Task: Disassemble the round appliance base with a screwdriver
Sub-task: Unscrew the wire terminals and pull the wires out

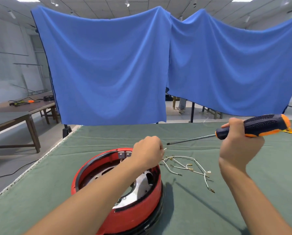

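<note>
Round red plastic base [138,216]; left hand [147,154] pinches white wire [184,164], right hand [240,146] grips ribbed screwdriver [253,128]

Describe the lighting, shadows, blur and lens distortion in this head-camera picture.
Head view: bright, even overhead light; the screwdriver in the right hand casts a soft diagonal shadow on the green table cover; slight motion blur at the orange handle end; wide-angle bending curves the ceiling and blue curtain; mild glare on the red base's metal plate; left hand reasonably sharp.

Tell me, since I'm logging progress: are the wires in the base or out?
Out: the wires lie on the cloth beside the base.
</note>
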`<action>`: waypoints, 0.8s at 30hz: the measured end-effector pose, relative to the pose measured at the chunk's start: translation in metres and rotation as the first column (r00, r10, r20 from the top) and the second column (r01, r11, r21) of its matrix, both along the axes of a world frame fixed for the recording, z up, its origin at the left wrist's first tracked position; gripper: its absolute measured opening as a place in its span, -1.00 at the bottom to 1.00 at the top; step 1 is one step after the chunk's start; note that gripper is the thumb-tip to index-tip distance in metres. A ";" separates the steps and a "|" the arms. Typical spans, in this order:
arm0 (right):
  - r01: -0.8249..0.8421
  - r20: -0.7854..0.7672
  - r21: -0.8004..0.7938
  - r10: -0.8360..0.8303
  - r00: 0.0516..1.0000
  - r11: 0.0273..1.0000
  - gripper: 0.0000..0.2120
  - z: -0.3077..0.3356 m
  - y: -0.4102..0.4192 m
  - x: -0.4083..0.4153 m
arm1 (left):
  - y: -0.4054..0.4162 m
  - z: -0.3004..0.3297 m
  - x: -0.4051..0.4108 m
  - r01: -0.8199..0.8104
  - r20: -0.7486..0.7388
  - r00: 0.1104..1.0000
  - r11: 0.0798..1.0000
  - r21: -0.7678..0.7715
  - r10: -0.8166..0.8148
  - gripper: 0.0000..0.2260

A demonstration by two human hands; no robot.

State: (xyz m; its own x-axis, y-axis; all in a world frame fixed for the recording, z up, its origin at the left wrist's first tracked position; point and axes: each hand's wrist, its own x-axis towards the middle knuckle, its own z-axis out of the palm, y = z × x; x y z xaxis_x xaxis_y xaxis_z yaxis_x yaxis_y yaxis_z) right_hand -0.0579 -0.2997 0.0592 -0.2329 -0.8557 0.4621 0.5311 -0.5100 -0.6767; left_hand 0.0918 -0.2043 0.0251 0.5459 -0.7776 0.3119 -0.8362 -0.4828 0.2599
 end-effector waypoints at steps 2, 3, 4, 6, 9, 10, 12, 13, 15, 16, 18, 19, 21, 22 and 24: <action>0.050 0.031 0.030 -0.051 0.998 0.998 -0.82 -0.002 -0.010 -0.009 | -0.019 0.003 -0.007 0.014 -0.026 1.000 0.999 0.038 -0.013 -0.83; 0.060 0.032 0.044 -0.062 0.998 0.997 -0.82 -0.005 -0.014 -0.012 | -0.027 0.002 -0.010 0.032 -0.039 0.999 0.996 0.081 -0.029 -0.83; 0.063 0.023 0.054 -0.064 0.998 0.997 -0.82 -0.009 -0.017 -0.014 | -0.036 0.000 -0.013 0.055 -0.039 0.998 0.988 0.146 -0.050 -0.84; 0.052 -0.008 0.052 -0.052 0.999 0.997 -0.82 -0.017 -0.019 -0.014 | -0.049 -0.007 -0.022 0.075 -0.001 0.997 0.956 0.283 -0.078 -0.82; 0.021 -0.028 0.040 -0.020 0.999 0.999 -0.84 -0.025 -0.021 -0.010 | -0.062 -0.018 -0.032 0.067 0.024 0.996 0.928 0.367 -0.082 -0.85; 0.015 -0.033 0.038 -0.013 0.999 0.999 -0.84 -0.027 -0.022 -0.008 | -0.063 -0.019 -0.033 0.064 0.021 0.997 0.927 0.369 -0.077 -0.87; 0.000 -0.041 0.045 0.002 0.999 0.999 -0.84 -0.030 -0.025 -0.007 | -0.061 -0.018 -0.030 0.058 0.043 0.996 0.942 0.330 -0.076 -0.87; -0.007 -0.044 0.046 0.009 0.999 0.999 -0.83 -0.031 -0.026 -0.006 | -0.056 -0.016 -0.028 0.059 0.061 0.995 0.957 0.283 -0.079 -0.84; -0.021 -0.053 0.044 0.023 0.998 0.999 -0.82 -0.033 -0.025 -0.006 | -0.038 -0.012 -0.021 0.076 0.084 0.993 0.987 0.142 -0.089 -0.79; -0.030 -0.057 0.040 0.033 0.998 0.999 -0.82 -0.032 -0.024 -0.005 | -0.027 -0.010 -0.018 0.073 0.091 0.993 0.996 0.052 -0.077 -0.80; -0.052 -0.054 0.027 0.053 0.997 0.998 -0.83 -0.031 -0.018 -0.004 | -0.002 -0.008 -0.009 0.035 0.122 0.992 0.990 -0.137 -0.018 -0.84; -0.065 -0.050 0.019 0.065 0.997 0.998 -0.83 -0.029 -0.014 -0.003 | 0.010 -0.008 -0.003 0.009 0.128 0.992 0.978 -0.207 0.018 -0.86; -0.089 -0.047 0.003 0.089 0.995 0.996 -0.82 -0.023 -0.005 -0.001 | 0.030 -0.009 0.008 -0.058 0.071 0.995 0.972 -0.229 0.076 -0.88; -0.099 -0.046 -0.004 0.099 0.994 0.995 -0.82 -0.020 -0.001 0.000 | 0.038 -0.010 0.013 -0.090 0.008 0.996 0.976 -0.197 0.094 -0.88; -0.126 -0.062 -0.020 0.125 0.990 0.992 -0.79 -0.013 0.006 0.002 | 0.046 -0.014 0.021 -0.137 -0.111 0.986 0.984 -0.115 0.124 -0.86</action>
State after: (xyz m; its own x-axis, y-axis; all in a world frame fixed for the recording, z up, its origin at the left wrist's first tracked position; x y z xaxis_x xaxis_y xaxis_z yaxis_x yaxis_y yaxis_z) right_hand -0.0564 -0.2936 0.0461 -0.0952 -0.8648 0.4930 0.5502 -0.4585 -0.6979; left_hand 0.1125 -0.1578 0.0111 0.6743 -0.6574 0.3365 -0.7338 -0.5455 0.4049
